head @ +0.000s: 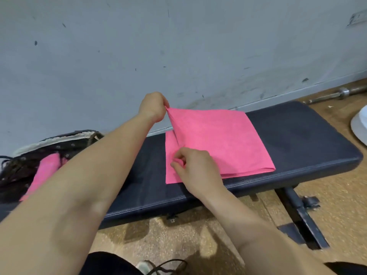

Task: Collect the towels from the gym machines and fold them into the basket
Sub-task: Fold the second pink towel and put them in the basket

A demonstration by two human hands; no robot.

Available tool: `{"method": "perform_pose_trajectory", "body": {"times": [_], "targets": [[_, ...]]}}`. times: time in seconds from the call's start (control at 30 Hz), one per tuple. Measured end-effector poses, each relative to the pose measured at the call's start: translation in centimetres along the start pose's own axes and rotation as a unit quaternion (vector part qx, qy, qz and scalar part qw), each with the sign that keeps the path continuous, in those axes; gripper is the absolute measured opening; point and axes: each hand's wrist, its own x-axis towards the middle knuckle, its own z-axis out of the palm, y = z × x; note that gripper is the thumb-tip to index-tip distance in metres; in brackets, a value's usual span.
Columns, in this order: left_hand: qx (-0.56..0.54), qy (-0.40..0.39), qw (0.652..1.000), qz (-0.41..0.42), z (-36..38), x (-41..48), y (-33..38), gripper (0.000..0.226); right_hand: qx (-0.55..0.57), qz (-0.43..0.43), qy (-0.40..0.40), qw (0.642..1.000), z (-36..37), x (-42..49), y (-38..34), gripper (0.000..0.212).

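Observation:
A pink towel [222, 139] lies partly folded on a black padded gym bench [297, 139]. My left hand [154, 107] pinches the towel's far left corner and lifts it off the bench. My right hand [195, 165] pinches the near left edge of the upper layer, over the flat lower layer. At the left stands a dark woven basket [25, 165] with a pale trimmed rim, and a folded pink towel [44, 173] lies inside it.
A scuffed grey wall [178, 46] runs close behind the bench. A steel barbell [337, 95] lies on the floor by the wall at the right. A white round object [360, 126] sits at the right edge. The bench's black metal leg [297, 213] stands on the cork-coloured floor.

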Motion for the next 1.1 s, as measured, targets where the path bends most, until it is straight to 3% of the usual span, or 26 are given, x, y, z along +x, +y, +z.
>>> {"method": "perform_pose_trajectory", "body": {"times": [0.2,0.3,0.4,0.47,0.57,0.67,0.73,0.8,0.9,1.1], "targets": [[0.061,-0.064,0.996,0.005,2.9,0.4,-2.0,0.034,-0.023,-0.012,-0.056,0.998,3.0,0.2,0.0,0.019],[0.093,-0.135,0.986,0.021,3.4,-0.2,-1.6,0.034,-0.037,-0.017,-0.119,0.992,3.8,0.2,0.2,0.027],[0.071,-0.158,0.985,0.019,3.7,-1.5,-1.2,0.055,-0.018,-0.016,-0.171,0.985,2.8,0.5,0.3,0.047],[0.018,-0.114,0.993,0.018,3.5,-3.3,-0.8,0.054,-0.002,-0.003,-0.146,0.989,1.0,0.8,0.8,0.048],[-0.041,-0.065,0.997,0.032,2.9,-7.7,0.2,0.034,0.002,0.016,-0.046,0.999,-2.6,1.0,2.7,0.039],[-0.047,-0.075,0.994,0.066,1.9,-12.9,0.5,0.011,-0.05,0.043,0.019,0.998,-6.5,0.5,5.2,0.027],[-0.041,-0.103,0.991,0.075,1.8,-15.9,-0.3,0.009,-0.119,0.053,0.047,0.99,-8.9,-0.2,7.1,0.027],[-0.006,-0.146,0.985,0.087,2.1,-18.1,-1.5,0.019,-0.185,0.067,0.054,0.979,-10.6,-1.1,9.4,0.028],[0.034,-0.187,0.976,0.109,2.0,-19.5,-2.5,0.049,-0.215,0.107,-0.028,0.97,-11.4,-3.0,12.1,0.029],[0.103,-0.182,0.959,0.191,0.8,-22.1,-2.6,0.061,-0.298,0.026,-0.105,0.948,-11.8,-6.5,12.6,0.051]]}}
